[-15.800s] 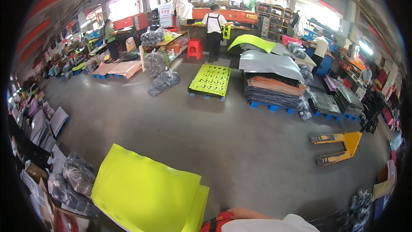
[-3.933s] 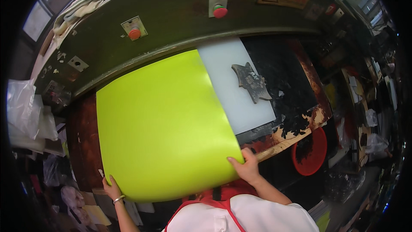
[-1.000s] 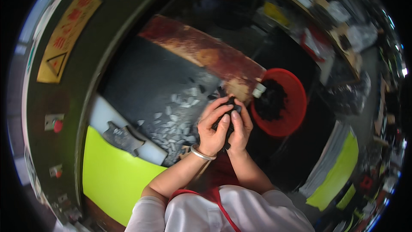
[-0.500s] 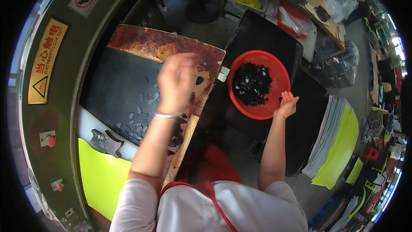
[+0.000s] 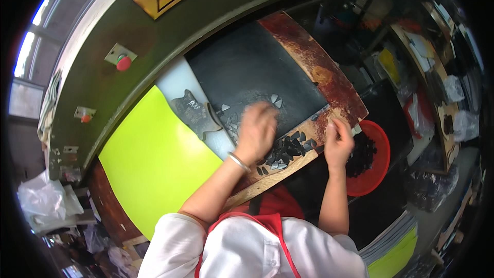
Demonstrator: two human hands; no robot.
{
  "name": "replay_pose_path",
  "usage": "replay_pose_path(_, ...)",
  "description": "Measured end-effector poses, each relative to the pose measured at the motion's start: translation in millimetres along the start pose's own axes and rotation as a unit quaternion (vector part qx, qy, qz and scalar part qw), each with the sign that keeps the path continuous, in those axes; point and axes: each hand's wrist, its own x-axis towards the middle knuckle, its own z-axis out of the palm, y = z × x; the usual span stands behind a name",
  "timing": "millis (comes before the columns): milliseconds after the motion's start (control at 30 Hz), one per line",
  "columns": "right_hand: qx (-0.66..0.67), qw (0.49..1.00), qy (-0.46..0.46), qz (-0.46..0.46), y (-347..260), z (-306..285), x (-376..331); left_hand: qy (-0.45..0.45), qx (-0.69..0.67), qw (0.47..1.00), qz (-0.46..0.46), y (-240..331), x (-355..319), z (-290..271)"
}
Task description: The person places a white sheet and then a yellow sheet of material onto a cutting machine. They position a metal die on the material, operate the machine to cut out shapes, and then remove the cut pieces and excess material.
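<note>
My left hand (image 5: 257,131), blurred by motion, is low over the near edge of a black mat (image 5: 247,56). Its fingers point down among small dark teardrop-shaped pieces; whether it holds any is smeared. A heap of these dark pieces (image 5: 290,149) lies beside it on the wooden board's near border. My right hand (image 5: 339,146) is above the board's right corner, fingers curled in and the thumb close to them. Anything inside that hand is too small to make out. Just right of it, a red bowl (image 5: 383,159), partly hidden by the hand, contains more dark pieces.
A yellow-green sheet (image 5: 159,159) and a white strip (image 5: 177,80) lie left of the mat, with a dark grey notched piece (image 5: 193,113) across the strip. The green machine body (image 5: 149,36) with red buttons rises behind. Stacked sheets (image 5: 393,247) stand at lower right.
The view has turned toward the machine. My right hand has left the bowl's rim for the board's corner. My left hand moved to the mat's near edge, where pieces are now heaped.
</note>
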Motion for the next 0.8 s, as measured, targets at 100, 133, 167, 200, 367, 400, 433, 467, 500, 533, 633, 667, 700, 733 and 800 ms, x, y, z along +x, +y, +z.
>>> replay_pose_path(100, -0.118, 0.984, -0.129, -0.021, -15.5, 39.9, 12.9, -0.064, 0.310, 0.934, -0.164, -36.6, 12.2, -9.2)
replay_pose_path(133, -0.178, 0.969, -0.167, -0.029, -18.9, 50.2, 12.4, -0.133, 0.351, 0.902, -0.212, -42.1, 10.8, -6.2)
replay_pose_path(167, -0.207, 0.960, -0.179, -0.053, -21.3, 56.4, 11.0, -0.120, 0.376, 0.896, -0.204, -42.6, 5.9, -1.6)
replay_pose_path(200, -0.236, 0.948, -0.202, -0.063, -23.9, 61.5, 7.2, -0.150, 0.383, 0.884, -0.221, -38.2, -0.8, 4.5)
replay_pose_path(367, -0.169, 0.946, -0.265, -0.084, -35.3, 54.2, -19.4, -0.171, 0.262, 0.938, -0.149, 23.8, -58.2, 1.6)
replay_pose_path(400, -0.148, 0.947, -0.272, -0.090, -36.3, 50.0, -22.5, -0.195, 0.258, 0.942, -0.083, 32.2, -62.6, -5.5)
replay_pose_path(433, -0.127, 0.947, -0.281, -0.087, -37.2, 45.0, -25.8, -0.171, 0.156, 0.970, -0.073, 37.5, -65.7, -13.6)
replay_pose_path(467, -0.109, 0.946, -0.295, -0.079, -37.5, 40.2, -28.3, -0.153, 0.056, 0.985, -0.054, 42.2, -70.6, -23.0)
replay_pose_path(500, -0.090, 0.949, -0.293, -0.073, -37.3, 36.8, -30.0, -0.173, 0.044, 0.983, -0.042, 42.1, -73.1, -30.9)
replay_pose_path(533, -0.121, 0.950, -0.277, -0.076, -36.9, 34.4, -31.3, -0.184, 0.034, 0.982, -0.014, 39.3, -75.7, -37.6)
replay_pose_path(633, -0.185, 0.950, -0.244, -0.056, -36.5, 34.0, -33.9, -0.212, 0.075, 0.974, -0.010, 28.3, -80.0, -38.4)
replay_pose_path(667, -0.205, 0.943, -0.253, -0.061, -37.1, 35.0, -35.0, -0.220, 0.084, 0.972, -0.024, 25.1, -80.3, -34.2)
replay_pose_path(700, -0.206, 0.942, -0.255, -0.064, -37.9, 36.6, -36.1, -0.231, 0.099, 0.968, -0.013, 21.2, -78.0, -28.4)
replay_pose_path(733, -0.211, 0.939, -0.261, -0.073, -39.0, 37.9, -36.9, -0.229, 0.099, 0.968, -0.011, 19.5, -75.5, -23.3)
replay_pose_path(800, -0.187, 0.942, -0.266, -0.078, -40.6, 39.9, -38.9, -0.253, 0.112, 0.961, -0.010, 16.7, -65.3, -14.9)
